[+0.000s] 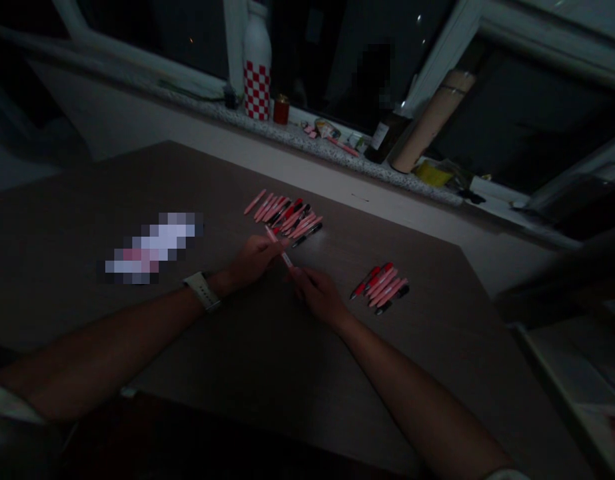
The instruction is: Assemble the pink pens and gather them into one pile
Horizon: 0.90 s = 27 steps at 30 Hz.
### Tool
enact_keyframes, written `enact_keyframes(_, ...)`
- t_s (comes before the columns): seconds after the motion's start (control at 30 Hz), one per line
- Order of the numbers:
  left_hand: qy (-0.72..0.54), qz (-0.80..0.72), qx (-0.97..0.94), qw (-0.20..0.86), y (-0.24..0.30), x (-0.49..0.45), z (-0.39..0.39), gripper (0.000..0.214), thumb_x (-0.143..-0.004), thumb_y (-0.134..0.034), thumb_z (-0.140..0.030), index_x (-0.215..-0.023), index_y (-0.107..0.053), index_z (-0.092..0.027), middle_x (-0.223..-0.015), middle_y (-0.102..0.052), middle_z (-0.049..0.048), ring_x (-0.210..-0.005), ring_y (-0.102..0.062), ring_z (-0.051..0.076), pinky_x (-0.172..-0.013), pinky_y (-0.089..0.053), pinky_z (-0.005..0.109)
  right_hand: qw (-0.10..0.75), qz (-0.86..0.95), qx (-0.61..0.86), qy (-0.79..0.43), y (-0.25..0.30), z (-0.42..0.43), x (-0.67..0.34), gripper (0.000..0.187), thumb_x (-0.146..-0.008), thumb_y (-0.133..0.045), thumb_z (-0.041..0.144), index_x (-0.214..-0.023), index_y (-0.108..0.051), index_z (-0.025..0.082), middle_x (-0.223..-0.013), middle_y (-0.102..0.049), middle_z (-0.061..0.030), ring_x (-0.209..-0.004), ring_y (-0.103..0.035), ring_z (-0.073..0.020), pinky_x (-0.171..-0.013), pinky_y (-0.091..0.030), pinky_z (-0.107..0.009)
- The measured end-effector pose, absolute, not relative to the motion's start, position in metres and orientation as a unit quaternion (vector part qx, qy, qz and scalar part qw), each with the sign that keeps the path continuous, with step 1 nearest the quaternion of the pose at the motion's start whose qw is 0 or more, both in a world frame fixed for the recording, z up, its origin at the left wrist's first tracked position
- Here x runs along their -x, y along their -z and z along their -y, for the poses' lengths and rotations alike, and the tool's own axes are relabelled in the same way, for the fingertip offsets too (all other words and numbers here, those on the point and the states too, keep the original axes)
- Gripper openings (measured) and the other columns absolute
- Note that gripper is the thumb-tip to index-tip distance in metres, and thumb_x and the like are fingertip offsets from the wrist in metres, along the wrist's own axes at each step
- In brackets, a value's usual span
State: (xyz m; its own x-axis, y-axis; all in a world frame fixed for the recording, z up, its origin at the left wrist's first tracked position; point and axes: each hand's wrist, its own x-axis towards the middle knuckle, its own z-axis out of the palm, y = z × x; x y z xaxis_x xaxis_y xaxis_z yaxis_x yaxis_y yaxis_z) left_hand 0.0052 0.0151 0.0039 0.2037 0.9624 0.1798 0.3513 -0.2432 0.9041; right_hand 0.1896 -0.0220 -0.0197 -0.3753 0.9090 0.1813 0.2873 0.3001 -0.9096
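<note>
A pink pen (278,245) is held between both hands above a dark brown table (137,187). My left hand (254,260), with a pale watch on its wrist, is closed round the pen's upper part. My right hand (317,293) pinches the pen's lower end. Just beyond the hands lies a row of several pink, red and black pens (287,217). A smaller group of several pens (382,287) lies to the right of my right hand.
A blurred pale item (152,248) lies on the table to the left. On the windowsill behind stand a red-and-white checkered bottle (257,63), a small red jar (281,110), a cardboard tube (432,120) and other clutter. The room is dim.
</note>
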Motion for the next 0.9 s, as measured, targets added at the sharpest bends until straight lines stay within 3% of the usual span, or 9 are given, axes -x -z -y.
enact_keyframes(0.33, -0.396, -0.491, -0.667, 0.396, -0.002, -0.0068, -0.0143, 0.055, -0.092, -0.038, -0.053, -0.051, -0.046, -0.018, -0.044, -0.042, -0.0033, -0.043, -0.041, 0.01, -0.045, -0.031, 0.023, 0.365, 0.711, 0.417, -0.432, 0.0233, 0.021, -0.1921, 0.05, -0.095, -0.037, 0.058, -0.082, -0.066, 0.019, -0.058, -0.048, 0.0045, -0.052, -0.047, -0.0102, -0.052, -0.034, -0.022)
enact_keyframes(0.9, -0.393, -0.506, -0.693, 0.33, -0.0004, -0.0062, -0.0148, 0.058, -0.092, -0.04, -0.055, -0.048, -0.042, -0.017, -0.043, -0.038, -0.0044, -0.043, -0.036, 0.008, -0.044, -0.026, 0.024, 0.373, 0.73, 0.466, -0.333, 0.0213, 0.0225, -0.1916, 0.038, -0.093, -0.05, 0.048, -0.082, -0.072, 0.019, -0.062, -0.064, 0.002, -0.058, -0.058, -0.0119, -0.058, -0.039, -0.021)
